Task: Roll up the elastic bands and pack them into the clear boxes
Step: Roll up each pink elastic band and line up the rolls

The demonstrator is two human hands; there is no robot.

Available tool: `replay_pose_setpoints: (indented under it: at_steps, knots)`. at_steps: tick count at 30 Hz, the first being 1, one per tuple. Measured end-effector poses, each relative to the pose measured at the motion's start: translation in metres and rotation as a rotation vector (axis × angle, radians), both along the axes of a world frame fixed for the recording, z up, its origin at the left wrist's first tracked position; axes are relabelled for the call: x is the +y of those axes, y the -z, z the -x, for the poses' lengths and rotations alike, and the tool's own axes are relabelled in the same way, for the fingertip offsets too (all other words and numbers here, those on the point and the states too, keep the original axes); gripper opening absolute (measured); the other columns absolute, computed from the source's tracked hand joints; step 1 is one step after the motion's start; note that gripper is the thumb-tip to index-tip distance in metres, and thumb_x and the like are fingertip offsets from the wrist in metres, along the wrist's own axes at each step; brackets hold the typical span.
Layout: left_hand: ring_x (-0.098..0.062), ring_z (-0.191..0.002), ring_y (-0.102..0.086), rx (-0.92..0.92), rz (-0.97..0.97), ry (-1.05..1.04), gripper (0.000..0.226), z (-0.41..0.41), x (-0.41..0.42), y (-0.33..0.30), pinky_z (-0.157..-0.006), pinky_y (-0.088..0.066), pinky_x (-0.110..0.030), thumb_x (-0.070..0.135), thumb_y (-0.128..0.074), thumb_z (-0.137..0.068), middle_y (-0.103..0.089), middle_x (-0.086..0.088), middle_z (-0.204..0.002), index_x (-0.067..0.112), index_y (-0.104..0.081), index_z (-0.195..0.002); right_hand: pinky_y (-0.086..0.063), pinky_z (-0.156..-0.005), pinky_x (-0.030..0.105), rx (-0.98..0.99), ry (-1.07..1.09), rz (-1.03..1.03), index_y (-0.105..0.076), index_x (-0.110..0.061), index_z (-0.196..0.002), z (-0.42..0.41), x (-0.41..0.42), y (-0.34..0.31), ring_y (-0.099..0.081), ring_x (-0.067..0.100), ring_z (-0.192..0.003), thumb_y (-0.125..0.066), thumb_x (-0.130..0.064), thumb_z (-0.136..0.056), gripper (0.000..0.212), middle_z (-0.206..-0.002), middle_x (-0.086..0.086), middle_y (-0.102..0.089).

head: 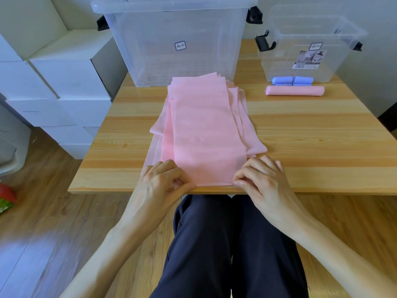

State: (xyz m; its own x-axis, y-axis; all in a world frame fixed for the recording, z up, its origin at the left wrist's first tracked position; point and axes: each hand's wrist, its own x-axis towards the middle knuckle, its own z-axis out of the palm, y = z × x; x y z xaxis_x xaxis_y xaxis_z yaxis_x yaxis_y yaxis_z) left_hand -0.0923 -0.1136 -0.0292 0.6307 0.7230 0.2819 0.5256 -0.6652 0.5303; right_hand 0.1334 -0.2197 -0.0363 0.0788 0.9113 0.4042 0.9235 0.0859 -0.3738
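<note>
A stack of flat pink elastic bands (204, 125) lies lengthwise on the wooden table (311, 147), its near end at the near edge; the left hand (163, 181) pinches the top band's near left corner with curled fingers; the right hand (262, 177) pinches its near right corner likewise; far right, a rolled pink band (295, 90) and blue rolls (292, 80) lie before the small clear box (309, 46); a large clear box (171, 39) stands behind the stack.
</note>
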Motion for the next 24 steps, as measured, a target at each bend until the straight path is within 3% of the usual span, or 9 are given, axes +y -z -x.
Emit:
replay_pose_setpoints:
  at_steps: [4, 7, 10, 13, 15, 18, 24]
  knots:
    - [-0.004, -0.084, -0.053, 0.030, 0.070, -0.022, 0.026, -0.001, 0.004, -0.006, -0.081, -0.033, -0.016, 0.060, -0.054, -0.082, -0.055, 0.017, -0.079, 0.037, -0.061, -0.071, -0.022, -0.074, 0.030, -0.027, 0.055, 0.130, -0.063, -0.023, -0.078, 0.001, 0.007, -0.008, -0.043, 0.013, -0.087, -0.055, -0.033, -0.093, 0.020, -0.081, -0.017, -0.048]
    - [-0.004, -0.084, -0.052, 0.038, 0.102, -0.050, 0.025, -0.002, 0.005, -0.010, -0.081, -0.032, -0.018, 0.057, -0.061, -0.080, -0.056, 0.014, -0.077, 0.037, -0.059, -0.066, -0.020, -0.076, 0.029, -0.075, 0.093, 0.198, -0.061, -0.022, -0.075, 0.002, 0.012, -0.014, -0.044, 0.015, -0.092, -0.067, -0.031, -0.091, 0.019, -0.080, -0.015, -0.048]
    - [-0.004, -0.085, -0.054, 0.015, 0.064, -0.056, 0.026, -0.001, 0.007, -0.010, -0.082, -0.038, -0.025, 0.060, -0.057, -0.075, -0.056, 0.015, -0.078, 0.036, -0.063, -0.070, -0.022, -0.078, 0.029, -0.018, 0.125, 0.200, -0.054, -0.027, -0.071, -0.002, 0.013, -0.017, -0.044, 0.013, -0.090, -0.072, -0.037, -0.086, 0.025, -0.078, -0.015, -0.050]
    - [-0.006, -0.086, -0.055, -0.012, 0.043, -0.014, 0.009, 0.000, 0.004, -0.009, -0.085, -0.037, -0.020, 0.043, -0.068, -0.083, -0.058, 0.018, -0.083, 0.035, -0.067, -0.080, -0.027, -0.077, 0.030, 0.037, 0.060, 0.090, -0.056, -0.025, -0.073, -0.004, 0.010, -0.012, -0.044, 0.013, -0.085, -0.078, -0.029, -0.081, 0.024, -0.078, -0.016, -0.050]
    - [-0.006, -0.082, -0.054, -0.003, -0.028, 0.027, 0.005, 0.001, 0.002, -0.006, -0.084, -0.038, -0.020, 0.028, -0.069, -0.089, -0.057, 0.018, -0.086, 0.032, -0.070, -0.086, -0.029, -0.076, 0.030, 0.043, 0.012, 0.031, -0.059, -0.021, -0.075, -0.003, 0.009, -0.006, -0.044, 0.013, -0.082, -0.072, -0.027, -0.085, 0.018, -0.078, -0.015, -0.052]
    - [-0.007, -0.081, -0.054, 0.023, -0.129, 0.082, 0.016, 0.004, 0.003, 0.001, -0.080, -0.039, -0.022, 0.029, -0.056, -0.095, -0.055, 0.018, -0.092, 0.030, -0.071, -0.095, -0.028, -0.076, 0.026, 0.027, -0.026, -0.005, -0.062, -0.019, -0.079, -0.005, 0.006, 0.001, -0.046, 0.013, -0.084, -0.054, -0.034, -0.092, 0.021, -0.081, -0.015, -0.053]
    - [-0.008, -0.083, -0.053, -0.031, -0.165, 0.075, 0.023, 0.009, 0.001, 0.009, -0.079, -0.042, -0.025, 0.027, -0.056, -0.091, -0.057, 0.012, -0.091, 0.026, -0.077, -0.100, -0.033, -0.087, 0.025, 0.118, -0.055, -0.040, -0.073, -0.018, -0.085, -0.015, -0.001, 0.008, -0.049, 0.012, -0.089, -0.060, -0.040, -0.088, 0.026, -0.085, -0.012, -0.058]
